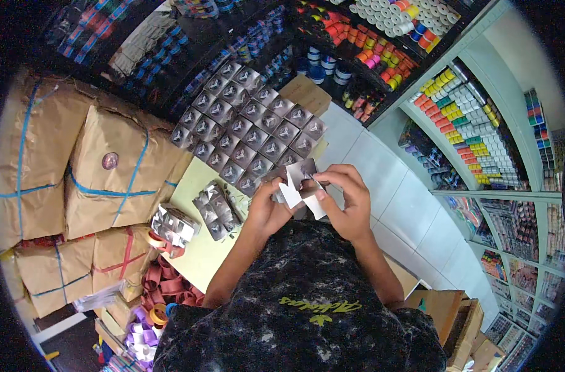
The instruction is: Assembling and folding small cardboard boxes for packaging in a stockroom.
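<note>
A small cardboard box, dark grey printed outside and white inside, is held in front of my chest with its flaps standing up. My left hand grips its left side, thumb along the wall. From the right, my right hand has its thumb and index finger on the box's flaps. Just beyond my hands, several rows of closed boxes with the same dark print stand packed together. Left of my left forearm lie a bundle of flat, unfolded boxes and a second stack of folded cartons.
The pale yellow table runs under the boxes. Brown paper parcels tied with blue and red strapping pile up on the left. Shelves of thread spools line the right. Open cardboard cartons stand at lower right, beside the tiled floor.
</note>
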